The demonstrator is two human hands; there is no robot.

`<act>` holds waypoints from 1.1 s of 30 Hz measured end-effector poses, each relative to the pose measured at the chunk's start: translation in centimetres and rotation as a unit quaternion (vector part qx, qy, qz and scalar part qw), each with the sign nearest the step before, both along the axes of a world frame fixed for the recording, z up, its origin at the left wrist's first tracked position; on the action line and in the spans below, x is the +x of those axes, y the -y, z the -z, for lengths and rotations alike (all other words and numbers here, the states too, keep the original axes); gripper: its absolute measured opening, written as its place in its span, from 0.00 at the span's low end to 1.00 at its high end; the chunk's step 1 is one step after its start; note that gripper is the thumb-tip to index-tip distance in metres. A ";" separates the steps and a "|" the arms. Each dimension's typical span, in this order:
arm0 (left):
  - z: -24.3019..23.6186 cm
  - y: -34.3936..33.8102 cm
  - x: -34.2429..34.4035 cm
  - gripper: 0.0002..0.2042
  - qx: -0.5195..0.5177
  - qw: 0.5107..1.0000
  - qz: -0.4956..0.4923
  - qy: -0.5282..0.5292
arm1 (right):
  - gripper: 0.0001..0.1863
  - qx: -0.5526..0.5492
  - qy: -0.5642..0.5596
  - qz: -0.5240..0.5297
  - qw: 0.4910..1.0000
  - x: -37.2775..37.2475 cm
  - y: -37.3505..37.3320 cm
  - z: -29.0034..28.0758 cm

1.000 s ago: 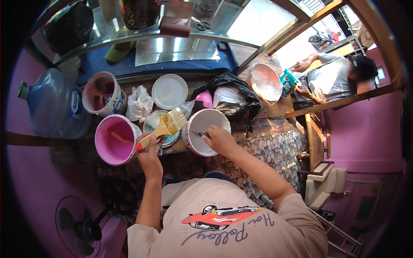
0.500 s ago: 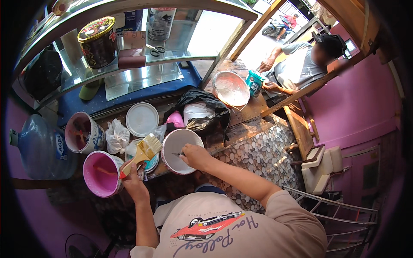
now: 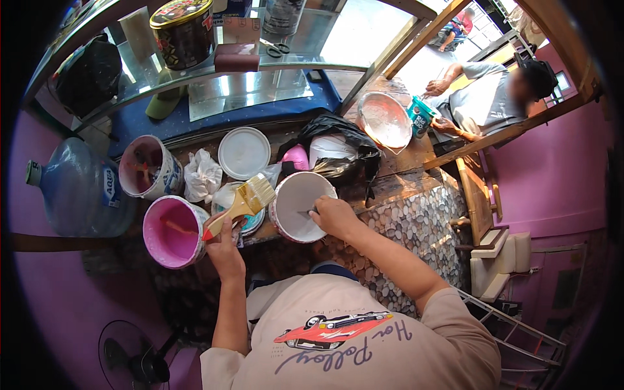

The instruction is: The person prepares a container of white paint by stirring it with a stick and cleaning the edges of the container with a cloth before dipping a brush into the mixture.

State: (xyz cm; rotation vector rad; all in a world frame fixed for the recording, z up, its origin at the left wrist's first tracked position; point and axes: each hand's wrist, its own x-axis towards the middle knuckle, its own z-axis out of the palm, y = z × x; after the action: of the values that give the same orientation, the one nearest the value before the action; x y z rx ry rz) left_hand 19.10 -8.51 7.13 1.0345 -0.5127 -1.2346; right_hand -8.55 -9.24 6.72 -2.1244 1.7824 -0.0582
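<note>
My left hand [image 3: 226,252] is closed around a wide paintbrush [image 3: 243,203] by its red-tipped handle. Its pale bristles point up and to the right, over the buckets. My right hand [image 3: 337,217] reaches over the rim of a white bucket [image 3: 287,203] and grips a thin grey tool, mostly hidden by the fingers, whose end points into the bucket. A bucket of pink paint [image 3: 156,244] stands left of the brush, tilted toward me, with a stick-like thing inside. Partly behind the brush and my left hand sits a tub with turquoise on it [image 3: 253,222].
Behind are another paint-stained bucket [image 3: 170,177], a crumpled white bag [image 3: 202,177], a round white lid [image 3: 244,153] and a black plastic bag [image 3: 364,151]. A large water jug [image 3: 84,195] stands left. At far right a person holds a turquoise can [image 3: 421,117] beside a white basin [image 3: 385,121].
The whole view has shifted, so the scene lies further right and higher in the picture. Both hands keep their holds; the right one stays at the white bucket.
</note>
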 end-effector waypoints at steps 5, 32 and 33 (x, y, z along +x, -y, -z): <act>0.5 -0.2 0.5 0.11 -0.004 1.000 0.000 0.004 | 0.12 -0.083 0.007 0.027 0.996 0.5 1.4 0.2; -0.8 0.4 0.7 0.11 0.004 1.000 -0.010 0.022 | 0.12 -0.098 0.017 0.031 0.995 0.6 2.0 0.6; -0.8 0.4 0.6 0.11 0.006 1.000 -0.009 0.022 | 0.12 -0.099 0.041 -0.005 0.994 0.9 2.0 0.7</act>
State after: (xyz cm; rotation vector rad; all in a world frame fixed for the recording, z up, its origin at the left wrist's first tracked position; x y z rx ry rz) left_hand 19.70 -8.91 7.96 1.0768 -0.5296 -1.2031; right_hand -7.66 -11.26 6.06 -2.2307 1.7816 -0.3271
